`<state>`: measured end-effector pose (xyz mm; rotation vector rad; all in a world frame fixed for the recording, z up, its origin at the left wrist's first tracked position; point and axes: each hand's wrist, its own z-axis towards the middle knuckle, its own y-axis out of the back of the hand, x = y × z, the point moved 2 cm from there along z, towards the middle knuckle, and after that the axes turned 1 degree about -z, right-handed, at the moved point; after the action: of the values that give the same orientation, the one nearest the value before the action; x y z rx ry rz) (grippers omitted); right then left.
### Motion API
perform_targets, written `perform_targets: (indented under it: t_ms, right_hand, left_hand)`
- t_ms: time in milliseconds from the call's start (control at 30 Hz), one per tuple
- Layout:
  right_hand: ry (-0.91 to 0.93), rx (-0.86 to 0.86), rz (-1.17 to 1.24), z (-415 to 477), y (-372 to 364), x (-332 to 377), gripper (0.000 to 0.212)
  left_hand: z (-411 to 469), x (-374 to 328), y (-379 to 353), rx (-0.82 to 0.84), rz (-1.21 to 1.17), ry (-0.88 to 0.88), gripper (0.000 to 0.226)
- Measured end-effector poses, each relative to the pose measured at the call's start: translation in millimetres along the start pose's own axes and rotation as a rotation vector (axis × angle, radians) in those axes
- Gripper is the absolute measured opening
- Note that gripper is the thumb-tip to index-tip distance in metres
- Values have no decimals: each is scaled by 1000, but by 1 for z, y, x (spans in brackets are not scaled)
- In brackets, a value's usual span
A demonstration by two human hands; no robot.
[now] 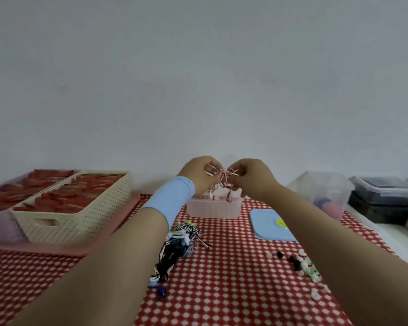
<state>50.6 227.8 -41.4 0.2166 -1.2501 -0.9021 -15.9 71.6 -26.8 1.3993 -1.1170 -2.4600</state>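
My 2 hands meet just above the box [213, 209]; left hand [197, 176] and right hand [253, 178] each pinch the cords [222, 177] with curled fingers; a few strands hang down into the box. I judge the work is early; the tangle is not yet parted, and 1 cord has to come free. The pile [177, 245] lies in front of the box; the lid [269, 229] lies to its right.

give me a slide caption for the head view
Left hand and right hand pinch pink striped cords above a pale box.
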Motion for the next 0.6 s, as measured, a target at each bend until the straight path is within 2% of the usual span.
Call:
perform_targets:
  t_ms: [200, 300, 433, 533, 600]
  right_hand:
    - [-19, -32, 34, 37, -26, 0, 12]
    - [-15, 11, -162, 49, -44, -11, 16]
    - [-84, 184, -527, 53, -64, -27, 34]
    - [-74, 235, -588, 51, -67, -24, 44]
    - [-8, 190, -559, 47, -63, -13, 36]
  left_hand:
    - [36, 30, 6, -69, 6, 47, 22]
    - [44, 52, -1, 3, 87, 85, 26]
    - [40, 74, -11, 222, 218, 152, 35]
    - [32, 79, -9, 197, 306, 129, 35]
    - [26, 79, -5, 163, 289, 110, 33]
